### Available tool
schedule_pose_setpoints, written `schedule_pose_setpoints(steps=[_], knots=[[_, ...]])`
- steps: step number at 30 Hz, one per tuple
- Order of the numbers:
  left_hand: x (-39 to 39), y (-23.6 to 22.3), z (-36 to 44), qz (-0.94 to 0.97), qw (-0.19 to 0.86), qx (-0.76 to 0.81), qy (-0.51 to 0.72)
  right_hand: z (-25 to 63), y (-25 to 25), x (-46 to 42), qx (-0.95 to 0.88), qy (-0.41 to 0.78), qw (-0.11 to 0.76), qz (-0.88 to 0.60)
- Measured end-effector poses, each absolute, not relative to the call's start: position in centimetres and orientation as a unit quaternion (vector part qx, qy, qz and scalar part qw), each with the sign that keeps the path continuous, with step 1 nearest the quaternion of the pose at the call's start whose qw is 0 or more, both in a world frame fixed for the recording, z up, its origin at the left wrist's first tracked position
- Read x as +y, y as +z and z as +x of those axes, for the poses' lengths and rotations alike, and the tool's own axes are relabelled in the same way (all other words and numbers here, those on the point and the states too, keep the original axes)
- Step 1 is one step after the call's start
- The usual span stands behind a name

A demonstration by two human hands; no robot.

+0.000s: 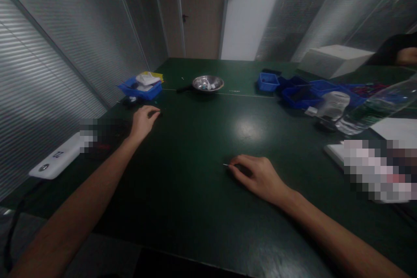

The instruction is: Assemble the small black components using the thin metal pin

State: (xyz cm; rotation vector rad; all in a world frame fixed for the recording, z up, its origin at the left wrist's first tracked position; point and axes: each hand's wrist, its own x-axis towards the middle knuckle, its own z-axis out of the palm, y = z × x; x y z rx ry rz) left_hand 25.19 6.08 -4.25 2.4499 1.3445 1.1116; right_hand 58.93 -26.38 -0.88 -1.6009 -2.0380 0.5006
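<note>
Right hand (259, 174): a thin, pale piece (226, 164) is being pinched between thumb and forefinger, fingers closed on it. The piece is being held low over the near middle of the green desk (192, 147), its free end being pointed to the left. Whether the desk is being touched by it cannot be told.

Left hand (141, 122): thumb and forefinger tips are being held together, farther forward, at the left side of the desk. Whether anything small is being gripped there cannot be told.

Beyond the left hand, white and yellow items are being held in a blue basket (151, 92). At the far middle, small pale items are being held in a metal pan (198, 86), its black handle being directed left. Farther right, space is being taken up by a small blue basket (268, 83), blue trays (301, 100), a clear bottle (368, 110) and a white box (335, 61). Near the left edge, the desk is being occupied by a white device (60, 156). Beside the box, a person's dark sleeve (389, 47) is being seen.
</note>
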Motion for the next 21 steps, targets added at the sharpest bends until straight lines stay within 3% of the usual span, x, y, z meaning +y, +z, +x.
schedule_pose_setpoints(steps=[21], knots=[[7.4,-4.4,25.2,0.703,0.224,0.572,0.36,58.9,-0.7,-26.3,-0.747,0.188,0.247,-0.588]])
